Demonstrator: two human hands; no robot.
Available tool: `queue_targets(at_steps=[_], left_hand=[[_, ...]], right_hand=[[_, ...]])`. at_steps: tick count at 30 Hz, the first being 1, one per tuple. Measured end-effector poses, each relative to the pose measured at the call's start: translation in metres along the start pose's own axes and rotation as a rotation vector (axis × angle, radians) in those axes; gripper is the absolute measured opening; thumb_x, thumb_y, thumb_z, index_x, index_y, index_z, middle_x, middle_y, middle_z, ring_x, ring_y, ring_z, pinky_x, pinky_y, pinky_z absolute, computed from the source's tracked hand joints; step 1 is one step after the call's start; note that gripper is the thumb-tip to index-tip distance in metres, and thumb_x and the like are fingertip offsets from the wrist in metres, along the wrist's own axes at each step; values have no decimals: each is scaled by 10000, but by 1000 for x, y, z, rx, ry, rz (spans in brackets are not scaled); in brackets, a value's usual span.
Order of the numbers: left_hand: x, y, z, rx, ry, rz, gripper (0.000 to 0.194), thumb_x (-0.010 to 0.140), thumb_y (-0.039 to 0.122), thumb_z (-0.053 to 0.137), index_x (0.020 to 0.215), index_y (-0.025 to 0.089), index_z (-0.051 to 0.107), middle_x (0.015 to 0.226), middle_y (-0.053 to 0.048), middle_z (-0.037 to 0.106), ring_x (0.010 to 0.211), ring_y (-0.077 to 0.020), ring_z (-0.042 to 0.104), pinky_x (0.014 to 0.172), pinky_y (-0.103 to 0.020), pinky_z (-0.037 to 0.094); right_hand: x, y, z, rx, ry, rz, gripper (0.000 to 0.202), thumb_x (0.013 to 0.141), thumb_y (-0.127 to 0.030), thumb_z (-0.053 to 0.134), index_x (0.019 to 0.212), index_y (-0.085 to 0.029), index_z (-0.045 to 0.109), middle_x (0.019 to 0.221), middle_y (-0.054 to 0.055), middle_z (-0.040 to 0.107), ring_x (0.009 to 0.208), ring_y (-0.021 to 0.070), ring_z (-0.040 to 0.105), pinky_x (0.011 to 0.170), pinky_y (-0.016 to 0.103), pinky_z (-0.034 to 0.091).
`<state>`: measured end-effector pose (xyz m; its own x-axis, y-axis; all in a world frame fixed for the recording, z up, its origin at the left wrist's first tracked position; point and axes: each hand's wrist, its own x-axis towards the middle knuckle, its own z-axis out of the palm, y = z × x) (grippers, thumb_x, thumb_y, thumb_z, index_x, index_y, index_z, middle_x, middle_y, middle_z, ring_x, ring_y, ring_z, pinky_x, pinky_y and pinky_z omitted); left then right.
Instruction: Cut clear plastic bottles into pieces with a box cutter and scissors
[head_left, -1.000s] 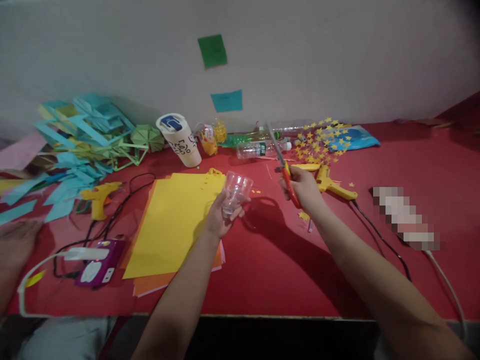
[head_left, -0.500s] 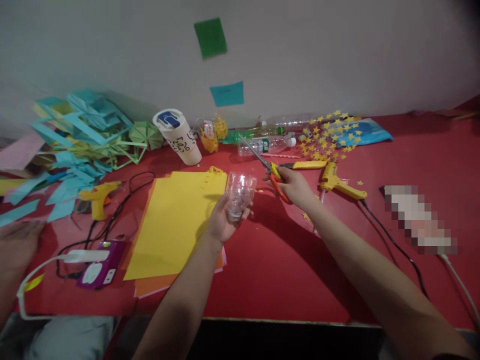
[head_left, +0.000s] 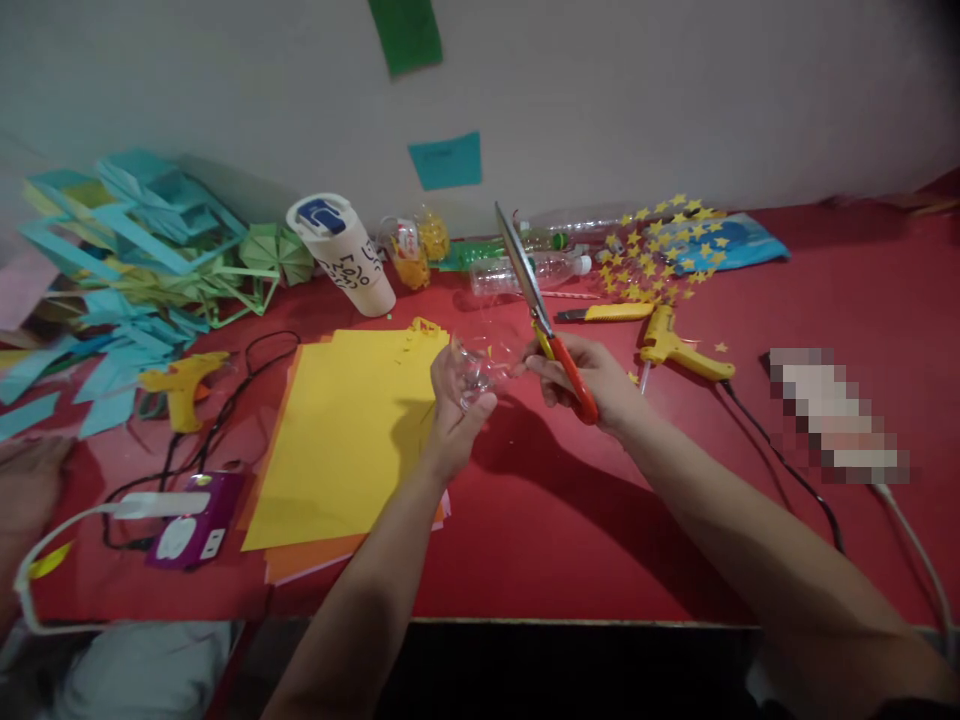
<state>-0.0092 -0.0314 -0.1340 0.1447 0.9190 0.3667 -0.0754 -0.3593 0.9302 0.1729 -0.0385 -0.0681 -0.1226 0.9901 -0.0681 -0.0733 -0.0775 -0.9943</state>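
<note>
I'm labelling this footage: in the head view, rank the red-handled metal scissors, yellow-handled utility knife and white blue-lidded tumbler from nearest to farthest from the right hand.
1. Red-handled metal scissors: in the right hand.
2. Yellow-handled utility knife: lying just beyond it.
3. White blue-lidded tumbler: back left.

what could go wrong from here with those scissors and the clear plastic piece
The scissors, in the right hand, are near the left hand; a slip or turn might nick it.
The clear plastic piece is held in the left hand with no other support visible, so it could bend or slip.
The right-hand yellow glue gun lies close to the right hand and could be knocked; whether it's hot can't be seen.
</note>
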Motion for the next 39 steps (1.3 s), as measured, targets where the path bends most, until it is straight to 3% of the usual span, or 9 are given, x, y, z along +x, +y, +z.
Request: queue_targets(at_steps=[5, 9, 12, 17, 21, 25, 30, 34, 39], left_hand=[[-4, 1, 6, 255, -32, 304, 712, 803, 386, 748, 1347, 361, 290, 1369, -93, 485, 965, -155, 634, 894, -405, 580], [-7, -1, 7, 320, -106, 271, 818, 821, 530, 684, 1465, 349, 215, 1411, -134, 451, 1170, -263, 586, 965, -491, 551], [-10, -2, 7, 329, -171, 193, 699, 904, 582, 519, 1497, 362, 222, 1454, -134, 412, 1301, -310, 507, 1039, -551, 496], [-11, -2, 10, 323, -113, 144, 790, 799, 541, 696, 1461, 356, 306, 1275, -99, 441, 1153, -268, 576, 960, -505, 557], [-7, -1, 8, 398, 0, 236, 685, 704, 415, 812, 1294, 322, 476, 1225, -71, 433, 1094, -243, 577, 964, -517, 549], [-5, 0, 7, 371, -14, 276, 713, 719, 348, 811, 1300, 320, 399, 1307, -88, 471, 1035, -207, 632, 908, -466, 575], [-4, -2, 6, 301, 53, 266, 679, 749, 348, 796, 1280, 324, 374, 1251, -54, 527, 961, -154, 653, 874, -380, 581], [-1, -4, 2, 343, 87, 320, 769, 712, 316, 827, 1336, 307, 378, 1259, -66, 522, 979, -168, 641, 927, -401, 554], [2, -4, 1, 417, 107, 368, 760, 730, 338, 812, 1361, 295, 390, 1261, -67, 514, 983, -163, 629, 912, -375, 561]], right_hand=[[-18, 4, -2, 75, 34, 34, 390, 621, -451, 840, 799, -190, 612, 596, -69, 581, 408, 59, 479, 392, 208, 344], [-23, 12, -4, 111, 58, 54, 367, 646, -460, 818, 784, -198, 602, 702, -23, 668, 456, 73, 530, 415, 218, 389], [-21, 18, -8, 123, 88, 60, 382, 632, -467, 820, 783, -198, 596, 733, -6, 681, 478, 83, 545, 425, 226, 400], [-24, 19, -18, 80, 114, 38, 416, 642, -531, 793, 788, -205, 579, 642, -36, 605, 472, 91, 512, 443, 241, 384], [-32, 18, -29, -158, 129, 50, 483, 693, -664, 693, 749, -211, 535, 575, -53, 517, 447, 92, 423, 455, 261, 343], [-40, 15, -39, -579, 151, 60, 554, 682, -762, 631, 727, -237, 459, 610, -38, 496, 544, 135, 457, 511, 273, 349], [-51, 3, -43, -1043, 31, 116, 511, 793, -753, 491, 753, -253, 398, 657, 11, 572, 564, 176, 504, 523, 275, 340], [-56, 4, -39, -1313, -31, 151, 502, 875, -716, 366, 797, -233, 482, 650, 68, 618, 564, 216, 561, 509, 279, 266], [-58, 15, -35, -1412, -72, 88, 587, 925, -695, 298, 957, -187, 592, 676, 100, 687, 570, 244, 618, 511, 282, 244]])
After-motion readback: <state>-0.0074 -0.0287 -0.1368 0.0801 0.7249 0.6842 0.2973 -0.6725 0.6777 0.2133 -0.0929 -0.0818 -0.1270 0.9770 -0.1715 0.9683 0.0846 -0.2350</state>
